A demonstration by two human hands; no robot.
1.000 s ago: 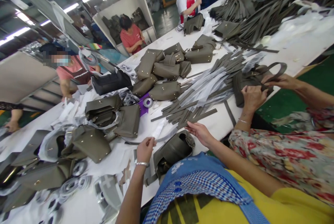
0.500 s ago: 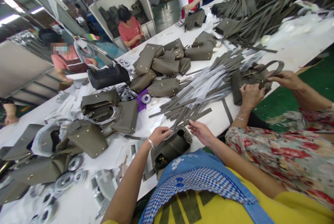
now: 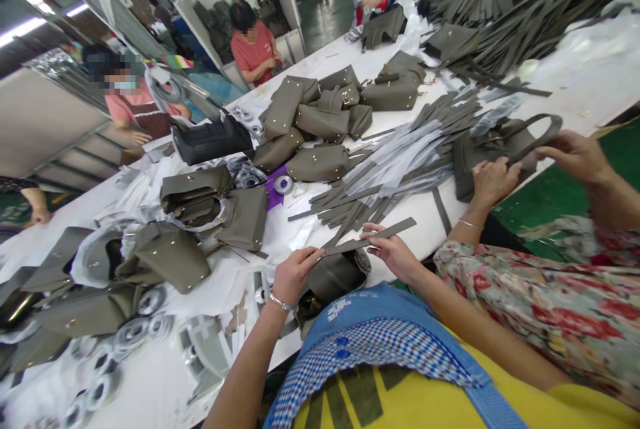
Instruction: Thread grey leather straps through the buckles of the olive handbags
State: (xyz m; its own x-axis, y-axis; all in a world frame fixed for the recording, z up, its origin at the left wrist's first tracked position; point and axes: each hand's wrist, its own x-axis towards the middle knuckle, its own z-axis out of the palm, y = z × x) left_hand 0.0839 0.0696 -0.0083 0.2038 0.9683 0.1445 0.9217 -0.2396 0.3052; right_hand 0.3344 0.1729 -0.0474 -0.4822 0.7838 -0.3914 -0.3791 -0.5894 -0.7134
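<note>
An olive strap (image 3: 387, 232) stretches between my hands above an olive bag (image 3: 333, 277) that lies against my apron. My left hand (image 3: 297, 272), with a bracelet at the wrist, pinches the strap's left end. Around the strap's middle, the fingers of my right hand (image 3: 393, 252) are closed, and its free end sticks out to the right. Just beyond my hands lies a pile of loose olive straps (image 3: 345, 206), with clear plastic film (image 3: 400, 156) over part of it.
Olive bags (image 3: 320, 119) are heaped mid-table, with more bags (image 3: 173, 256) and rolls (image 3: 133, 336) at the left. On the right, a co-worker's hands (image 3: 495, 182) hold a bag (image 3: 467, 162) by its handle. Other people stand across the table (image 3: 570, 99).
The strap is now raised off the bag and held across both hands. My right hand's fingers have closed on it. The view has shifted slightly.
</note>
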